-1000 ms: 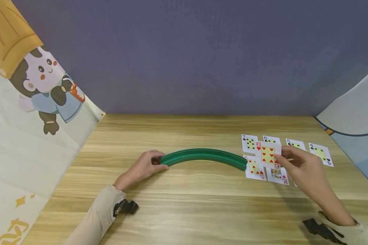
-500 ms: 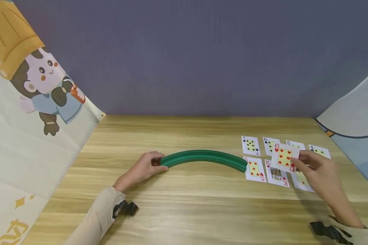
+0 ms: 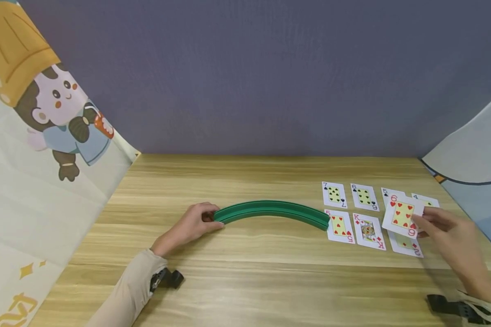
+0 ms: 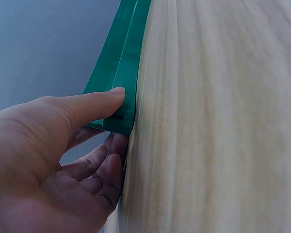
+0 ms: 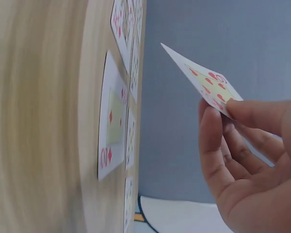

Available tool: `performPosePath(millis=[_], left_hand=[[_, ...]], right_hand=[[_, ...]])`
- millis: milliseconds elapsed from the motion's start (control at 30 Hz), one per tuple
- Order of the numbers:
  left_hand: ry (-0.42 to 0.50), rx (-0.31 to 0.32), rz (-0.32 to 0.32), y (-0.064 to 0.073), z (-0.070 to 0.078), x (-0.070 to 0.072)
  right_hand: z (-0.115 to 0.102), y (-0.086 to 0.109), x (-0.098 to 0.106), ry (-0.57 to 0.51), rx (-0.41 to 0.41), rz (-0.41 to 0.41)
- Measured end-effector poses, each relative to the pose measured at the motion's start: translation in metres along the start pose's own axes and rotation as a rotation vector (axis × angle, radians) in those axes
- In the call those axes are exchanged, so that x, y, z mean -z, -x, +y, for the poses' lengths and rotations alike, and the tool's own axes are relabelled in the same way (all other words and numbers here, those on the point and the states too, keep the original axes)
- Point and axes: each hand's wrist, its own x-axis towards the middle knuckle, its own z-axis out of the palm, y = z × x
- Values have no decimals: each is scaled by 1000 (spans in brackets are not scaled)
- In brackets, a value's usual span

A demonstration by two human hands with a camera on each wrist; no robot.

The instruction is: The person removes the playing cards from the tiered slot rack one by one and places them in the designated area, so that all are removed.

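Note:
My left hand [image 3: 191, 225] pinches the left end of a curved green card holder [image 3: 270, 207], thumb on its front face. In the left wrist view the holder [image 4: 120, 53] stands on the table, with the other fingers curled behind its end. My right hand [image 3: 454, 236] holds up a six of hearts [image 3: 403, 215] by its right edge, face toward the head camera. In the right wrist view this card [image 5: 208, 83] is pinched between thumb and fingers, tilted and clear of the table. It partly covers the five of spades [image 3: 386, 194] and the two of diamonds [image 3: 407, 245].
The seven [image 3: 334, 195], six [image 3: 364, 198] and four of spades [image 3: 429, 201] lie face up in the back row. In front lie the five of hearts [image 3: 341, 227], right at the holder's right end, and the king of diamonds [image 3: 369, 231]. A dark wall [image 3: 270, 81] borders the wooden table [image 3: 245, 272].
My right hand has moved right with the six of hearts, from over the king of diamonds to over the two of diamonds. The left hand and holder have stayed put.

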Motion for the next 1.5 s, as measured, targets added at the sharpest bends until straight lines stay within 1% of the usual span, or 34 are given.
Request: performPosePath(millis=[100,233,467,567,733,800,900,1033,1100,1167,1300,1400,1500], left_hand=[[-6,5,-2,1,-1,0],[-9,14,-5,2,-2,-1],[-10,2,0,1,-1,-1],[-9,3,-2,0,-1,-1],[-8,1,-5,1,-1,-1],[-7,-1,-2,1,0,-1],[-7,-1,2,1,0,-1],[-8,-1,0,0,-1,-1],[-10,-4,-2,-1,-1,-1],[-6,-5,-2,-1,-1,-1],[-1,-4,0,0,0,-1],[0,-3,4,1,1,-1],[-4,-4,5,0,1,-1]], right_hand=[[9,0,1,-16,-16,-1],[18,0,2,-10,-37,-6],[34,-2,7,79,-125,-43],[53,-6,9,108,-161,-46],[103,-14,9,159,-208,-10],[118,-16,9,166,-222,-8],[131,-18,13,136,-248,-28],[135,-16,20,74,-261,-19],[132,-13,22,59,-259,-9],[128,-12,26,29,-276,-21],[124,-14,32,39,-367,-61],[127,-16,36,89,-469,-118],[129,-15,37,130,-539,-169]])
